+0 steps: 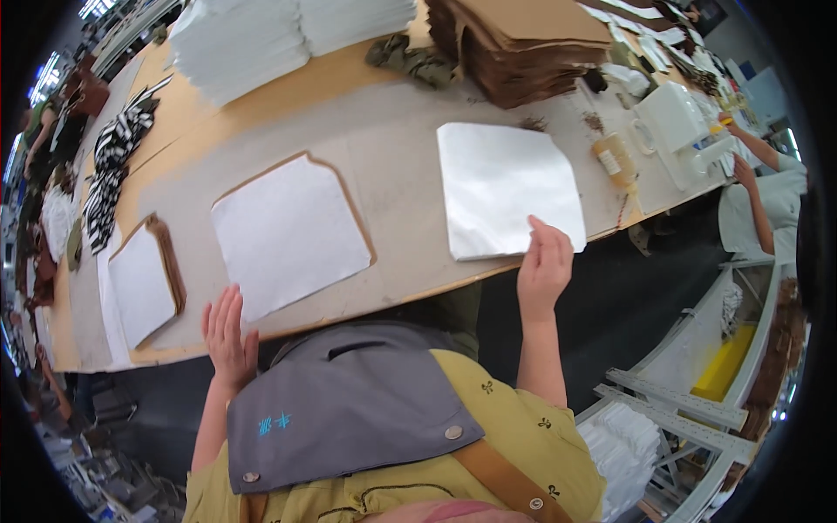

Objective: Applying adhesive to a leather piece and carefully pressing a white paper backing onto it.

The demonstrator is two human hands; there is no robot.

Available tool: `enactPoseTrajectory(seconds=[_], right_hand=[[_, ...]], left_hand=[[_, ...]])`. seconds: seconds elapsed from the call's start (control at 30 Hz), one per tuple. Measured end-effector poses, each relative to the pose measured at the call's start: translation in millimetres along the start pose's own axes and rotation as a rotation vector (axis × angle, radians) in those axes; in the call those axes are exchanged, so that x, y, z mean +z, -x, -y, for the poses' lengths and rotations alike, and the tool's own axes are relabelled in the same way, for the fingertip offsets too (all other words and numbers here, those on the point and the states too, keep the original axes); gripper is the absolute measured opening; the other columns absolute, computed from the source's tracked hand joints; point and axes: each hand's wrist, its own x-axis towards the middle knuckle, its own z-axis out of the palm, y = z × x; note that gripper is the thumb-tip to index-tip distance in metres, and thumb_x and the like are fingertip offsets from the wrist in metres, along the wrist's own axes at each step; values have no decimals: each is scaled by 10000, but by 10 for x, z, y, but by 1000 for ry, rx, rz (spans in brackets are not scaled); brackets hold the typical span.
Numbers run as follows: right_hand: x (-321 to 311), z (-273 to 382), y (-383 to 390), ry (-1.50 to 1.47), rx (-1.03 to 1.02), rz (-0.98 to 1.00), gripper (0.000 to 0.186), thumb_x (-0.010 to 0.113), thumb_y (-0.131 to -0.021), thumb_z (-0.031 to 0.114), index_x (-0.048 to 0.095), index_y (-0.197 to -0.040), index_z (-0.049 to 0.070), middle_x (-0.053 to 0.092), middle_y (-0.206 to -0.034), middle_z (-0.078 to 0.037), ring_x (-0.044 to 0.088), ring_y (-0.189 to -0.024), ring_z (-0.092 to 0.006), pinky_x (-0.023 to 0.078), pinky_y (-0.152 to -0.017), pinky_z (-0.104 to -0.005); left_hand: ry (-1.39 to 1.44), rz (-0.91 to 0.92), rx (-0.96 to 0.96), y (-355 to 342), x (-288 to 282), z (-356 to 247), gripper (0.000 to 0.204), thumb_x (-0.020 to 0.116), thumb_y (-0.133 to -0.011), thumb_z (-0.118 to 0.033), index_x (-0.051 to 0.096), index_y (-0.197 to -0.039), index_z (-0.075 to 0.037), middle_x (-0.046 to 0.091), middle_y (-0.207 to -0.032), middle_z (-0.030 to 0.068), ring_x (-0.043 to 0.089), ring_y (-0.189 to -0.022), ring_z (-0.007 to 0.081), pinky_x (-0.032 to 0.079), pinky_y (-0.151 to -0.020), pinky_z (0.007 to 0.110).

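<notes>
The right hand [544, 266] lays pressed-together fingers on the near edge of a silvery sheet [506, 187] flat on the table [397, 157], apparently steadying it, while the left hand [228, 336], fingers straight and together, hovers just below a white sheet [288, 231].

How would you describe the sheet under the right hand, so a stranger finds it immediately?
On the long worktable, look at the near edge, right side. The white sheet lies there alone under the right hand. Unlike the other white sheets to its left, it has no brown cardboard beneath.
</notes>
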Motion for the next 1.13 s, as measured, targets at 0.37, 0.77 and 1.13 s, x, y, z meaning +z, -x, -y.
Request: enactPoseTrajectory(seconds=[0.37, 0.77, 1.13], right_hand=[[-441, -66, 400, 48, 48, -28, 190, 691, -930, -25, 752, -1102, 27, 713, -1018, -105, 675, -921, -257, 543, -808, -356], [-672, -63, 728, 35, 160, 35, 169, 682, -937, -30, 746, -1085, 21, 713, -984, -111, 690, -870, -253, 554, -764, -345], [-486, -158, 871, -19, 97, 135, 236, 711, -909, -26, 775, -1101, 95, 748, -1031, -93, 720, -909, -242, 567, -828, -285]], left_hand=[[20, 321, 356, -1501, 211, -502, 766, 431, -1019, -593, 319, -1616, -127, 305, -1681, 77, 265, -1557, 270, 154, -1277, 495], [136, 622, 506, -1377, 509, -537, 792, 272, -1019, -712, 331, -1619, -198, 303, -1685, 3, 238, -1567, 263, 99, -1285, 515], [326, 679, 641, -1297, 437, -390, 767, 325, -1016, -708, 330, -1621, -236, 246, -1709, 0, 215, -1574, 269, 70, -1279, 559]])
